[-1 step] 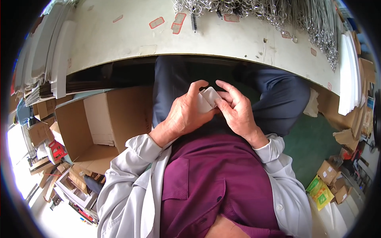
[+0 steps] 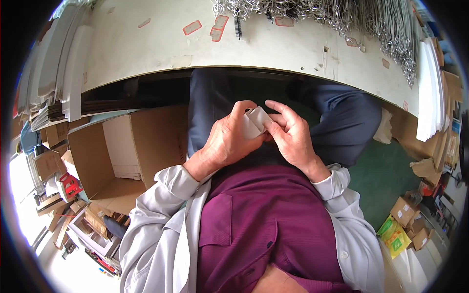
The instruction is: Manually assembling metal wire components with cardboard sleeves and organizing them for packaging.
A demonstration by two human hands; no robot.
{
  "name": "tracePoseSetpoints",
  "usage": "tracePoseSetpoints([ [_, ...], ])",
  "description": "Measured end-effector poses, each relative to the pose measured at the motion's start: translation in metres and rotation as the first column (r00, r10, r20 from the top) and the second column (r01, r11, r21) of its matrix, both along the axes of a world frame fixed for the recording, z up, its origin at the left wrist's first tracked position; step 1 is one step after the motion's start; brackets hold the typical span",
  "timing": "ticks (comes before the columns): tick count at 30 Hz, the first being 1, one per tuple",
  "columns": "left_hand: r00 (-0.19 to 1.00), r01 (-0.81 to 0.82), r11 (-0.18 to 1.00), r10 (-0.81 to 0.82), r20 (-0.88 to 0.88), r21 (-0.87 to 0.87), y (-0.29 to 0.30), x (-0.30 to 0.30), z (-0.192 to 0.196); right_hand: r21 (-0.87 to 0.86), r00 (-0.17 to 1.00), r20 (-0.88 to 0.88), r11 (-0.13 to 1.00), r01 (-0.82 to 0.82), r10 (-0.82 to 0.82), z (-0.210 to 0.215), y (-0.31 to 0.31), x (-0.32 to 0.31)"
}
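A small pale grey folded piece of thin card or plastic [image 2: 256,122] is held above the lap, below the front edge of the white worn desk [image 2: 146,53], between the left hand [image 2: 229,141] and the right hand [image 2: 290,134]. The left grip is closed around the lower part of the piece, with the thumb laid along its near face; the right grip is narrow, the piece being pinched at its right edge by thumb and fingers while the index finger is extended over the top. The exact material cannot be told from this view. The piece is not supported by any surface, so it is judged that a slackened pinch on either side would let it drop onto the purple shirt [image 2: 254,229] or past the dark blue trouser legs [image 2: 210,107] to the green floor [image 2: 386,180]. The open brown cardboard box [image 2: 141,146] stands just to the left of the knees, and a slipped piece could land in it unnoticed. Excess pressure from the right index finger is judged likely to crease or misfold the thin material. A heap of metal wire hooks or clips [image 2: 342,17] lies at the far edge of the desk, well apart from the hands, and presents no hazard here.
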State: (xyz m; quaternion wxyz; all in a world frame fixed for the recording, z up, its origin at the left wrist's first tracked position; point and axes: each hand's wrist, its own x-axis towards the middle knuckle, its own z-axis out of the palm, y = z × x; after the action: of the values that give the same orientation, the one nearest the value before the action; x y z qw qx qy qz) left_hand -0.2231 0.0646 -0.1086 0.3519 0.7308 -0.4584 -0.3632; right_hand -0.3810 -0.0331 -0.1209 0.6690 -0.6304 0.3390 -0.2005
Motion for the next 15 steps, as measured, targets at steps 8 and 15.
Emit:
tracePoseSetpoints([
  [8, 0.997, 0.029, 0.999, -0.027, 0.077, -0.027, 0.005, 0.0, -0.01, -0.538, 0.992, -0.127, 0.84, -0.075, 0.008, -0.007, 0.007, 0.005],
  [15, 0.99, -0.055, 0.997, 0.061, 0.125, -0.052, 0.006, 0.0, -0.005, -0.515, 0.995, 0.035, 0.855, -0.062, 0.094, -0.007, 0.009, 0.016],
])
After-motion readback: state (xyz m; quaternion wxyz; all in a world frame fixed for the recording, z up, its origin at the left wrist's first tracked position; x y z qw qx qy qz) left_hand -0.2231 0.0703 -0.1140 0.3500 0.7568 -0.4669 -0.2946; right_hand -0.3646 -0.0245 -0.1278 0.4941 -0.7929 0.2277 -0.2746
